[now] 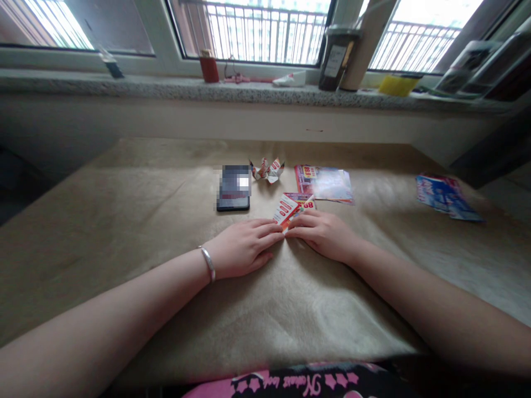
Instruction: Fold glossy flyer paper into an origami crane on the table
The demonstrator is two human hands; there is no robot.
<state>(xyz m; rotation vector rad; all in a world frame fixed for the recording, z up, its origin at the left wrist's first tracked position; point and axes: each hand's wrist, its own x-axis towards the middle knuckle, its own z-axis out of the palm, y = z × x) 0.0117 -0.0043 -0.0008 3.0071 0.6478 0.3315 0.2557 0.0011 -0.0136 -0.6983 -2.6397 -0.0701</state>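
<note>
A small folded piece of red-and-white printed paper [290, 210] lies on the beige table cover [124, 221] in the middle. My left hand [243, 246], with a silver bracelet on the wrist, rests palm down with its fingertips pinching the paper's near corner. My right hand [323, 232] meets it from the right, fingers closed on the same corner. A finished folded paper figure [267, 169] sits farther back, apart from both hands.
A dark phone [234, 188] lies left of the folded figure. A flat printed leaflet [326, 183] lies behind the right hand, another leaflet [446, 196] at the far right. The stone windowsill [166, 88] holds a red cup [208, 67], a yellow box [398, 84] and a dark jar [336, 58].
</note>
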